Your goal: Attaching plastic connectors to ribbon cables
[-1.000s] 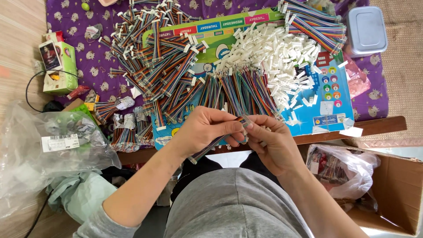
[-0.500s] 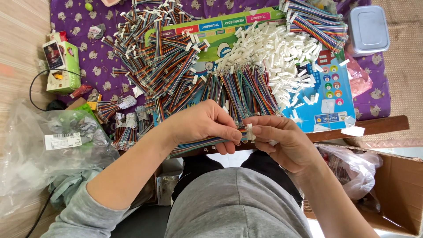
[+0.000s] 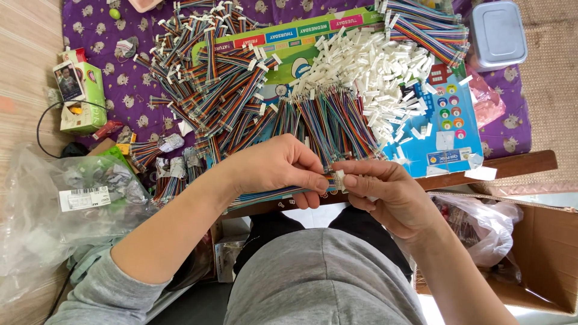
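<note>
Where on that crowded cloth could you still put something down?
Bare purple cloth shows at the far left, between the green carton and the heap of finished ribbon cables. Another strip lies right of the blue card, below the grey lidded box. The middle is packed: white connectors and loose wires.

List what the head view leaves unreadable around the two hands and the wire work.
- White connector: mostly covered by right hand fingers.
- Wire ends at the connector: hidden under left hand.
- Cardboard box: cut by the right edge.
- Pin seating: too small.
</note>
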